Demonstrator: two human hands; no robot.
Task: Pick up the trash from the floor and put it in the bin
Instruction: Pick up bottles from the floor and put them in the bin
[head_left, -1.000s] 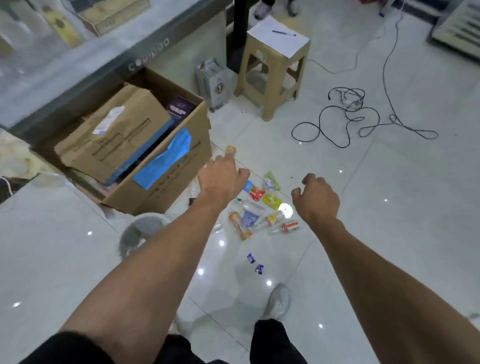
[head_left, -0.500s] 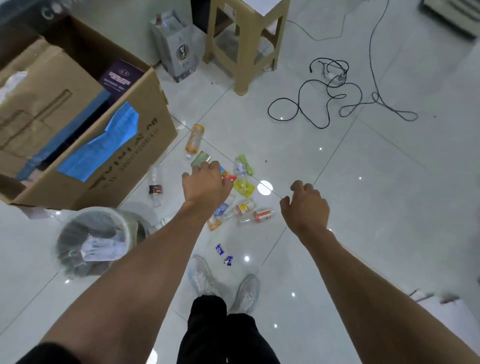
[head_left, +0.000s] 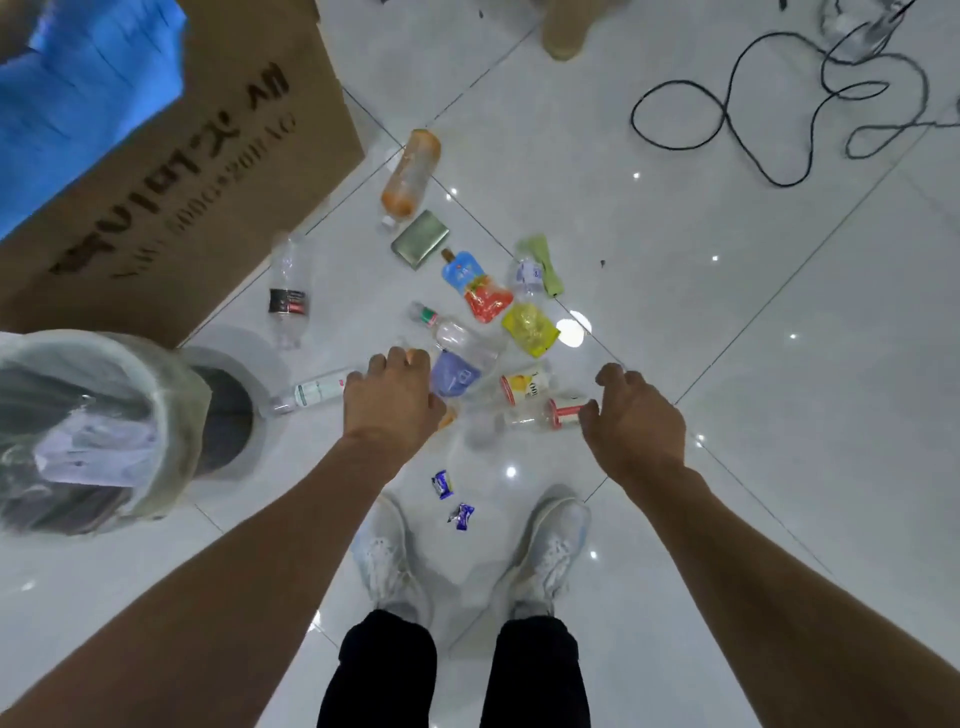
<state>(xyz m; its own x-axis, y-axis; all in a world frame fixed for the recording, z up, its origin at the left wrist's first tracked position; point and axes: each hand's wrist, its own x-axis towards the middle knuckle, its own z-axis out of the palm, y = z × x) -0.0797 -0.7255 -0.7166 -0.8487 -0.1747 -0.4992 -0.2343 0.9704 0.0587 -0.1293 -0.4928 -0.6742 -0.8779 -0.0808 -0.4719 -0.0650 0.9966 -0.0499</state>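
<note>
Glossy white floor tiles (head_left: 727, 364), viewed straight down past two bare forearms and pale shoes (head_left: 550, 545).

Left hand (head_left: 389, 405) back-up over the litter, fingers (head_left: 400, 358) loosely curled and slightly apart, gripping nothing visible; fingertips hidden under the knuckles, so contact impossible to judge. Right hand (head_left: 636, 421) the same: loosely curled, fingers (head_left: 610, 374) a little apart, empty.

Just beyond the left fingers, a purple-labelled bottle (head_left: 457, 364). Just left of them, a white-labelled bottle (head_left: 317, 392) on its side. Between the two hands, a yellow-labelled bottle (head_left: 522, 387) and a red-labelled bottle (head_left: 550, 414), the second just beside the right fingers. Farther beyond the fingertips: yellow pouch (head_left: 530, 322), blue-and-red pouch (head_left: 475, 286), green wrapper (head_left: 543, 260), flat grey-green packet (head_left: 420, 239), orange bottle (head_left: 410, 174), black-labelled bottle (head_left: 288, 296). Behind both hands, near the shoes, two blue sweet wrappers (head_left: 442, 483).

Bin (head_left: 171, 395) with a clear liner, well to the left of the left fingers, beside a cardboard box (head_left: 208, 182). Black cable (head_left: 753, 104) far beyond the right fingers.

Compared with half a second ago: both hands lower and closer to the pile, left hand no longer over the blue-and-red pouch, litter unmoved, curl of the fingers unchanged.
</note>
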